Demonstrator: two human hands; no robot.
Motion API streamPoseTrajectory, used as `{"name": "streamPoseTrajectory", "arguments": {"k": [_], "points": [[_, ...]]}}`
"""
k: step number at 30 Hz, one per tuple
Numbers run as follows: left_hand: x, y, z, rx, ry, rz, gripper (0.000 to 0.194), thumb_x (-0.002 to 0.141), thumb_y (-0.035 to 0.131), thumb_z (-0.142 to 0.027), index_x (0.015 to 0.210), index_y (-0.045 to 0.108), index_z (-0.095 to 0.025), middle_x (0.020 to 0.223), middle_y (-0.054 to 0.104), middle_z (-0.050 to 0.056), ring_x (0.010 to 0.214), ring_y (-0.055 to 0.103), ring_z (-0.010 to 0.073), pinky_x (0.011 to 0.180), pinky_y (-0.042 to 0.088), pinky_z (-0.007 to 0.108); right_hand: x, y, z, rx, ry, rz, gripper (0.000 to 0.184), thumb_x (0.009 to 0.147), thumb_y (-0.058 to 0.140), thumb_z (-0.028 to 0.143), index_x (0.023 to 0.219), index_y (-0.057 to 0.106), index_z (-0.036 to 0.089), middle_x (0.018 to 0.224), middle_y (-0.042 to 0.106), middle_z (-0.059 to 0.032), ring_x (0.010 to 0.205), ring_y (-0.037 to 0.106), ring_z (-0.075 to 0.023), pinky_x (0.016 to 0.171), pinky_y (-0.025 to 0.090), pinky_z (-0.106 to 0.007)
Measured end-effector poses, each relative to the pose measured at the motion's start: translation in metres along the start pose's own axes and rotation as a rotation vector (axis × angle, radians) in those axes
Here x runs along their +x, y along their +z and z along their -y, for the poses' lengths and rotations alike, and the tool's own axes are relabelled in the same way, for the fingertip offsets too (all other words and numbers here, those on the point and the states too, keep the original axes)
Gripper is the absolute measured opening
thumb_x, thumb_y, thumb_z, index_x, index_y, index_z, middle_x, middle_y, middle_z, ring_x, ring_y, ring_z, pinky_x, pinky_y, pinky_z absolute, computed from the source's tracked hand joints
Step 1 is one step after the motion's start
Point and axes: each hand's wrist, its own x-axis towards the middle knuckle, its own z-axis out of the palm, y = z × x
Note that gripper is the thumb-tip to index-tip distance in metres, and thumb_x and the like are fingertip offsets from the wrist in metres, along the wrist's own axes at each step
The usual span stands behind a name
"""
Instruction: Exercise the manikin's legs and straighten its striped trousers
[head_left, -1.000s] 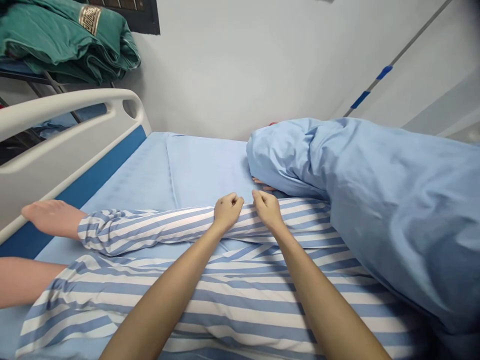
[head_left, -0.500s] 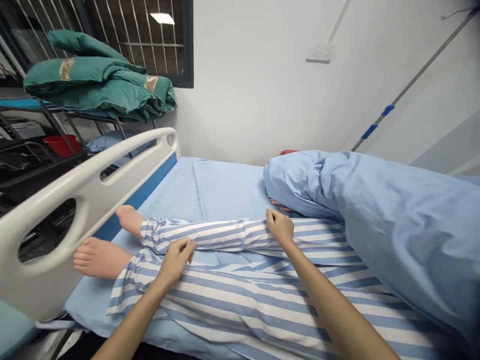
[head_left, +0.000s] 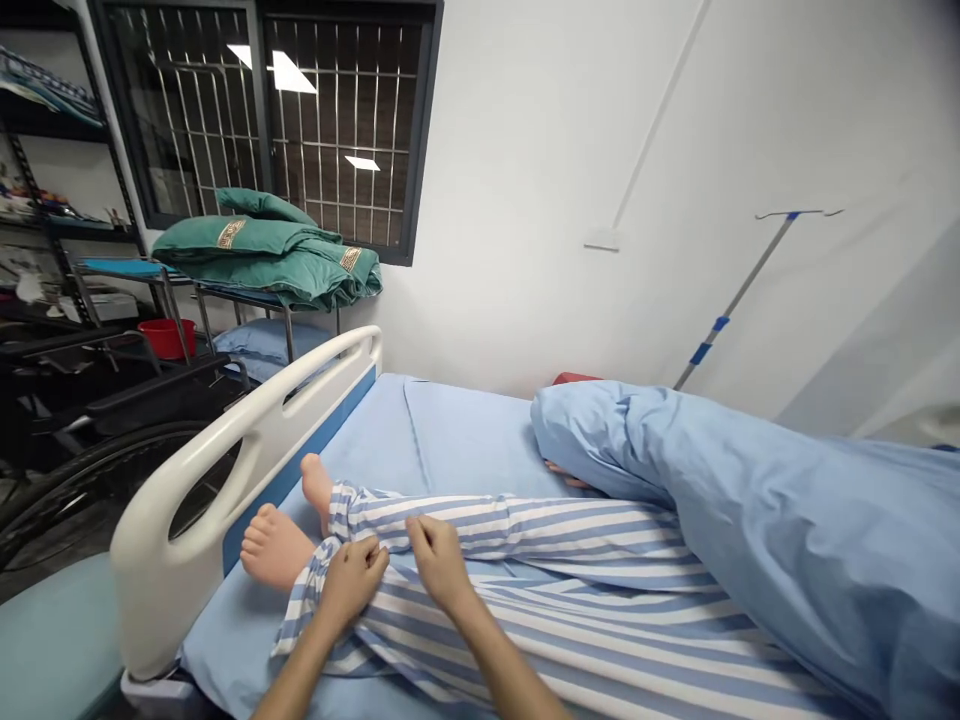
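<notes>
Bed: a cream moulded-plastic hospital bed (head_left: 217, 650) with a blue-striped footboard (head_left: 247, 410) served as the main support.
Sheet: a smooth light-blue cloth sheet (head_left: 465, 430) covered the mattress, creased lengthwise toward the wall.
Legs: two legs in blue-and-white striped cotton trousers (head_left: 570, 520) lay along the sheet.
Feet: two bare, pinkish feet (head_left: 277, 545) extended from the cuffs, near the footboard.
Quilt: a thick light-blue fabric quilt (head_left: 750, 490) covered the head-ward part, and some fingers (head_left: 564, 473) showed beneath its edge.
Window-side rack: a metal-legged rack (head_left: 289, 330) bore heaped dark-green padded bedding (head_left: 277, 250) with gold-patterned bands.
</notes>
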Motion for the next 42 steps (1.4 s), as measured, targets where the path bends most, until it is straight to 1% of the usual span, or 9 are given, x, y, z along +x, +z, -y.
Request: {"name": "streamPoseTrajectory", "arguments": {"k": [3, 6, 12, 18, 23, 29, 33, 39, 42], "points": [[-0.004, 0.0, 0.006, 0.01, 0.011, -0.024, 0.029, 0.081, 0.036, -0.033, 0.054, 0.039, -0.021, 0.051, 0.042, -0.003, 0.054, 0.039, 0.0131, 0.059, 0.025, 0.026, -0.011, 0.035, 0.018, 0.104, 0.03, -0.042, 0.043, 0.089, 0.035, 0.039, 0.051, 0.036, 0.018, 0.049, 0.038, 0.0027, 0.05, 0.034, -0.0104, 0.051, 0.019, -0.026], [-0.004, -0.001, 0.005, -0.116, -0.012, -0.059, 0.028, 0.082, 0.037, -0.036, 0.06, 0.046, -0.021, 0.058, 0.052, -0.001, 0.06, 0.047, 0.0152, 0.063, 0.031, 0.027, -0.02, 0.056, 0.006, 0.068, 0.095, -0.073, 0.042, 0.088, 0.036, 0.038, 0.052, 0.044, 0.018, 0.05, 0.046, 0.0, 0.05, 0.039, -0.012, 0.052, 0.019, -0.027], [-0.001, 0.008, -0.027, -0.605, -0.198, -0.266, 0.038, 0.08, 0.037, -0.052, 0.055, 0.037, -0.022, 0.05, 0.04, -0.004, 0.052, 0.04, 0.0134, 0.053, 0.034, 0.025, -0.02, 0.067, -0.014, 0.16, 0.17, -0.12, 0.044, 0.086, 0.034, 0.042, 0.051, 0.044, 0.018, 0.05, 0.047, -0.0005, 0.052, 0.04, -0.0128, 0.052, 0.023, -0.026], [-0.006, 0.015, -0.033, -0.405, -0.093, -0.175, 0.033, 0.077, 0.042, -0.047, 0.059, 0.051, -0.021, 0.057, 0.055, 0.001, 0.063, 0.051, 0.0177, 0.063, 0.038, 0.028, -0.017, 0.043, -0.006, 0.334, 0.234, -0.16, 0.043, 0.083, 0.037, 0.047, 0.051, 0.034, 0.019, 0.048, 0.033, 0.0032, 0.05, 0.031, -0.0107, 0.05, 0.025, -0.024], [-0.006, 0.01, -0.048, -0.517, -0.126, -0.196, 0.039, 0.078, 0.04, -0.051, 0.054, 0.041, -0.021, 0.049, 0.042, -0.004, 0.053, 0.042, 0.0134, 0.054, 0.035, 0.025, -0.035, 0.026, -0.005, 0.253, 0.132, -0.174, 0.044, 0.085, 0.038, 0.044, 0.05, 0.035, 0.018, 0.048, 0.034, 0.0034, 0.05, 0.032, -0.0102, 0.05, 0.022, -0.024], [-0.016, 0.031, -0.08, -0.521, -0.16, -0.217, 0.036, 0.078, 0.041, -0.047, 0.054, 0.041, -0.02, 0.05, 0.042, -0.004, 0.054, 0.04, 0.0129, 0.054, 0.034, 0.024, -0.04, 0.001, 0.001, 0.326, 0.16, -0.236, 0.044, 0.085, 0.039, 0.046, 0.051, 0.034, 0.018, 0.049, 0.033, 0.0039, 0.05, 0.032, -0.0096, 0.05, 0.025, -0.023], [-0.022, 0.04, -0.1, -0.537, -0.189, -0.258, 0.038, 0.081, 0.036, -0.047, 0.052, 0.032, -0.022, 0.048, 0.033, -0.005, 0.052, 0.036, 0.0121, 0.053, 0.032, 0.024, -0.05, -0.02, -0.007, 0.298, 0.178, -0.231, 0.044, 0.085, 0.039, 0.047, 0.052, 0.034, 0.019, 0.05, 0.033, 0.0034, 0.05, 0.031, -0.0101, 0.049, 0.024, -0.024], [-0.023, 0.054, -0.118, -0.303, -0.138, -0.118, 0.036, 0.08, 0.039, -0.041, 0.051, 0.035, -0.021, 0.048, 0.038, -0.004, 0.052, 0.039, 0.0132, 0.054, 0.028, 0.025, -0.061, -0.052, -0.026, 0.398, 0.221, -0.322, 0.046, 0.086, 0.036, 0.052, 0.054, 0.032, 0.02, 0.05, 0.031, 0.0042, 0.049, 0.029, -0.0097, 0.049, 0.026, -0.024], [-0.021, 0.065, -0.127, -0.399, -0.084, -0.138, 0.037, 0.081, 0.037, -0.042, 0.052, 0.029, -0.021, 0.048, 0.034, -0.005, 0.052, 0.037, 0.0121, 0.055, 0.029, 0.024, -0.07, -0.066, -0.037, 0.283, 0.214, -0.334, 0.046, 0.086, 0.037, 0.051, 0.053, 0.034, 0.019, 0.05, 0.034, 0.0032, 0.051, 0.032, -0.0105, 0.05, 0.026, -0.024]]}}
